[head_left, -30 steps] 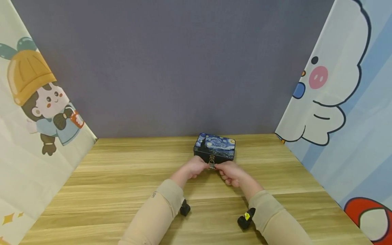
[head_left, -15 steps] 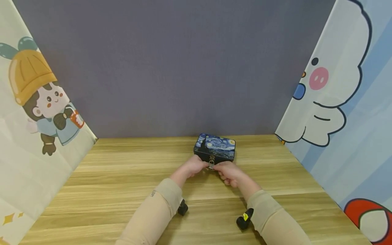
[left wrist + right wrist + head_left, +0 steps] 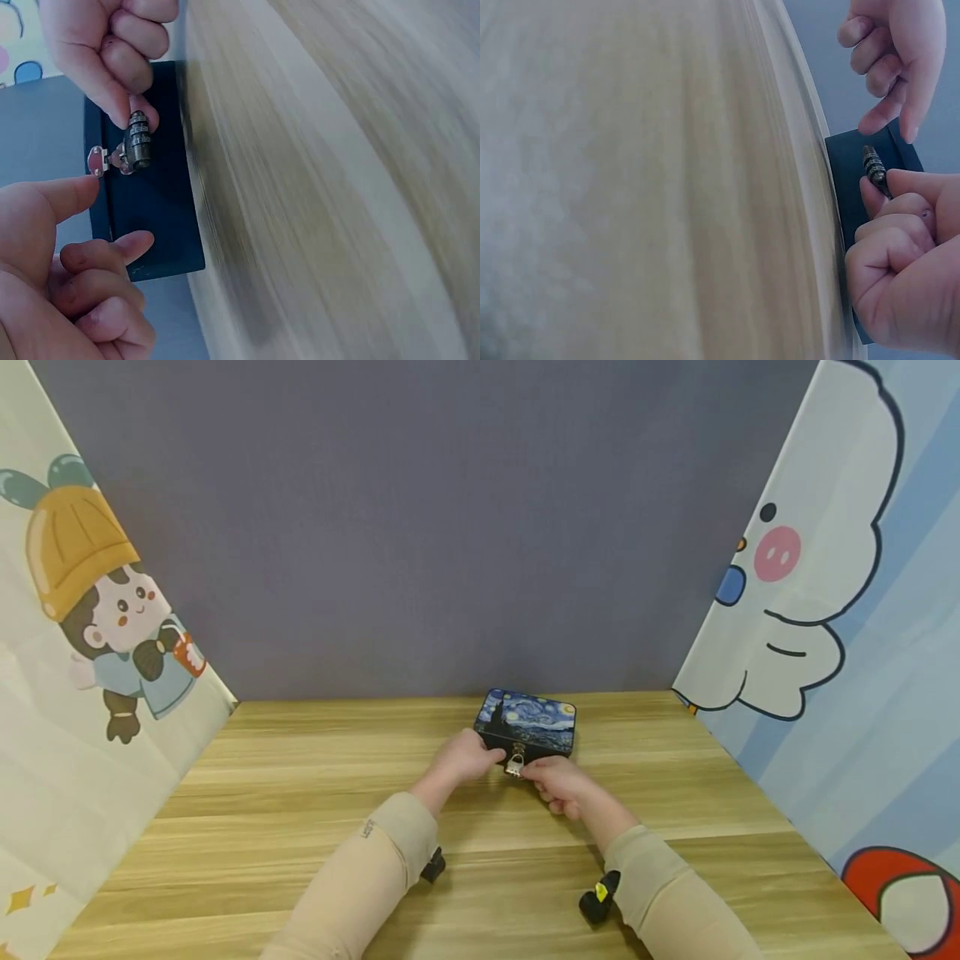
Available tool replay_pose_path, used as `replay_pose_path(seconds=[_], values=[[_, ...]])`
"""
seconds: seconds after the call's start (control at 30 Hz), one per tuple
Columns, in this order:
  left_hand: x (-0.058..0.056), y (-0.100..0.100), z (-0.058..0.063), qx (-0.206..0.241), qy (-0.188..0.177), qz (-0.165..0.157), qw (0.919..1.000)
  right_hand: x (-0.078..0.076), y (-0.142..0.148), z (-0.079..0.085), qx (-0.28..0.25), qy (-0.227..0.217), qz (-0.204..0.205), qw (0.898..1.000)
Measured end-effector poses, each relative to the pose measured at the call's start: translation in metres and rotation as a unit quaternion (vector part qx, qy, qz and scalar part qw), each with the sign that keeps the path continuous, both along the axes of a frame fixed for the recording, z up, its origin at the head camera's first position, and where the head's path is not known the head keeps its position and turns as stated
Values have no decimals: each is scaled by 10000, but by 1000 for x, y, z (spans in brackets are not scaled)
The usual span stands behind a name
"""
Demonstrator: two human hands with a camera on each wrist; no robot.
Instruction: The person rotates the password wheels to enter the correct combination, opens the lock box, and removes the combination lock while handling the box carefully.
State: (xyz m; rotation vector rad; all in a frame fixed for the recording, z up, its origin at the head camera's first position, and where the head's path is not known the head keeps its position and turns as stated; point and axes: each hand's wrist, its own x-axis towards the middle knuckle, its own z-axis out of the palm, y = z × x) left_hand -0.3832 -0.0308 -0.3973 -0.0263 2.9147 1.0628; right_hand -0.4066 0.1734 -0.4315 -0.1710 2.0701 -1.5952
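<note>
A small black box (image 3: 525, 752) with a swirling blue night-sky picture on its lid (image 3: 532, 718) sits near the back of the wooden table. From the metal clasp (image 3: 99, 160) on its front hangs a combination padlock (image 3: 139, 141) with numbered dials. My right hand (image 3: 562, 779) pinches the padlock by one end between thumb and index finger, its other fingers curled under. At the box's front left corner is my left hand (image 3: 459, 756), apart from the padlock. The left wrist view has its thumb (image 3: 71, 196) and index finger spread, with nothing between them.
The wooden table (image 3: 315, 777) spreads around the box. A grey panel (image 3: 450, 527) rises just behind it. Printed cartoon sheets (image 3: 52, 710) stand at both sides. Black wrist devices (image 3: 596, 906) hang below the beige sleeves (image 3: 675, 893).
My left hand has let go of the padlock and moved a little left. My right hand still holds the padlock, which now shows more of its face. The box stays in place.
</note>
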Motion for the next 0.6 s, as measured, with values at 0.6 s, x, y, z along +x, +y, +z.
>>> replay_pose_path(seconds=[0.6], values=[[-3,13,-2,-345,19,-79,9994,1,1,3,89,5,-68,9999]])
